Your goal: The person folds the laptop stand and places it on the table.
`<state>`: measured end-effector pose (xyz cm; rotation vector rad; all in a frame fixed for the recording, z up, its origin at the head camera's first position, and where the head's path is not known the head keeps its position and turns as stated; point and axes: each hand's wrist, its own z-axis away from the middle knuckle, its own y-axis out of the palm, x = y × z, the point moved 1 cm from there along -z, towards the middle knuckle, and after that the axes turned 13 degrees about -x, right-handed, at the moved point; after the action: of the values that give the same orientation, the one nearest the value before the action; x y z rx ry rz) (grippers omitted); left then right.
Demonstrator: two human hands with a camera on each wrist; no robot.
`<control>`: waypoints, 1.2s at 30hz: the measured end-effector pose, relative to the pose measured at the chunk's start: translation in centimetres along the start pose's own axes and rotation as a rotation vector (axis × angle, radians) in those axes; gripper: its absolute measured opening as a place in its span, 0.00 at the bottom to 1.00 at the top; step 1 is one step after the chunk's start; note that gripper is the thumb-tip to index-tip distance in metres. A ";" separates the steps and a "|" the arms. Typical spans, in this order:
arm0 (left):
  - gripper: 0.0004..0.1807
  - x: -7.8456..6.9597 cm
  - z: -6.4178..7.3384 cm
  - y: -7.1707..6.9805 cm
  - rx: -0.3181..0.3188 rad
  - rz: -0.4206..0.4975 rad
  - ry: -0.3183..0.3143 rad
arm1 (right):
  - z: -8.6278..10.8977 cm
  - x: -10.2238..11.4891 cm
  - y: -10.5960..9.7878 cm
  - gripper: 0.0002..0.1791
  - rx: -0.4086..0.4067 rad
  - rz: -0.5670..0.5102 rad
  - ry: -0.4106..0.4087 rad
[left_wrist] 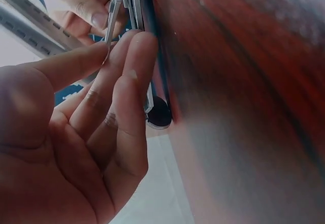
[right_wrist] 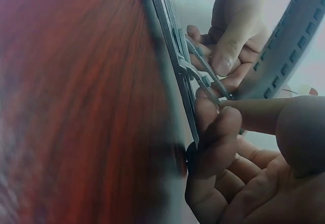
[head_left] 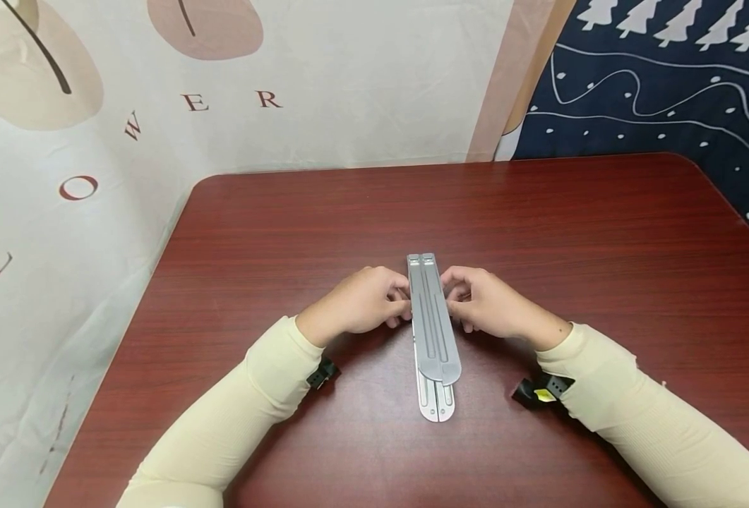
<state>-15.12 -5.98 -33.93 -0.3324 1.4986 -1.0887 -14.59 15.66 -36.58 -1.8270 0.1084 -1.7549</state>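
A silver folding laptop stand (head_left: 434, 317) lies lengthwise on the table, its upper arms raised at an angle over the base bars. From the left side my left hand (head_left: 368, 300) pinches a thin metal strut (left_wrist: 116, 16) under the stand between thumb and fingers. On the opposite side my right hand (head_left: 491, 303) pinches the matching strut (right_wrist: 205, 84), thumb against a curled index finger. Slots run along the raised arm (right_wrist: 289, 41) in the right wrist view. A round black foot (left_wrist: 160, 113) shows under the base end in the left wrist view.
The stand is on a dark red wooden table (head_left: 272, 219) with rounded corners. Behind it hangs a pale cloth (head_left: 361, 85) with printed letters, and a navy cloth (head_left: 654, 92) with white trees is at the right. Black straps (head_left: 325, 372) sit on both wrists.
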 end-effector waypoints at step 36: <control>0.09 -0.1 0.2 -0.1 -0.019 -0.075 0.018 | 0.2 -0.1 0.1 0.12 0.090 0.031 0.004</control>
<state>-14.93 -6.05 -33.81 -0.3948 1.5235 -1.1399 -14.35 15.69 -36.65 -1.7483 0.0581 -1.7143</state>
